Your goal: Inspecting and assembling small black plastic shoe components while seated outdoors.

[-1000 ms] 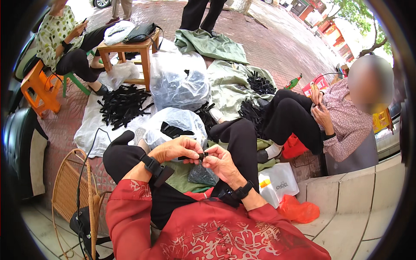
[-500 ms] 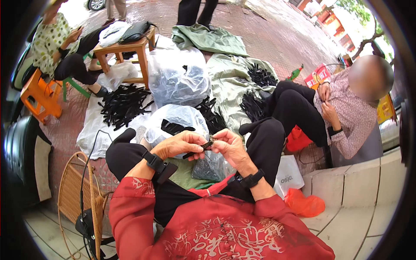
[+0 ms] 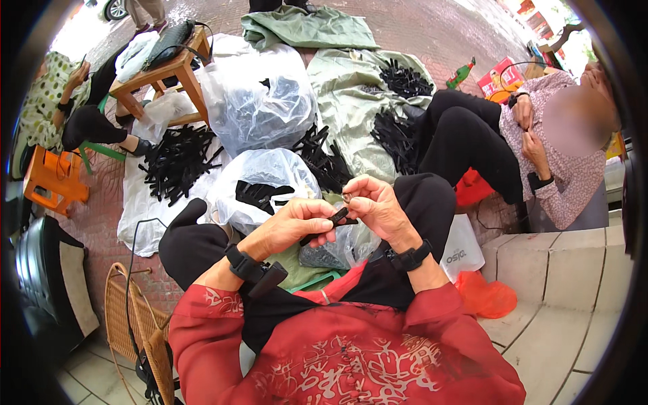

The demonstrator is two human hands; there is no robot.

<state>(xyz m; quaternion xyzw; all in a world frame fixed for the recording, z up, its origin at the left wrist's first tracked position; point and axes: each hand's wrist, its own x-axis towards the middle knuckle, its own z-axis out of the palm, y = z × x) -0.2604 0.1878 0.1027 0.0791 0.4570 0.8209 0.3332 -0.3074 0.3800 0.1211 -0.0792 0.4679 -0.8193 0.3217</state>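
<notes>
Above my lap, my left hand is closed, pinching a short black strip between thumb and fingers. My right hand meets it at the strip's end, thumb and forefinger pressed together. A small brownish, shiny piece shows at the right fingertips; its kind is too small to tell. Just beyond my hands stands an open clear plastic bag with black strips inside. A second clear bag of small dark pieces lies below my hands, between my legs.
Loose black strips lie heaped on a white sheet, with more piles on green cloth. A large filled plastic bag stands ahead by a wooden stool. A seated person is close on the right; a wicker chair stands left.
The whole view has shifted slightly. My right fingers have risen a little at the strip's end, and the small brownish piece shows more clearly. My left hand still holds the strip.
</notes>
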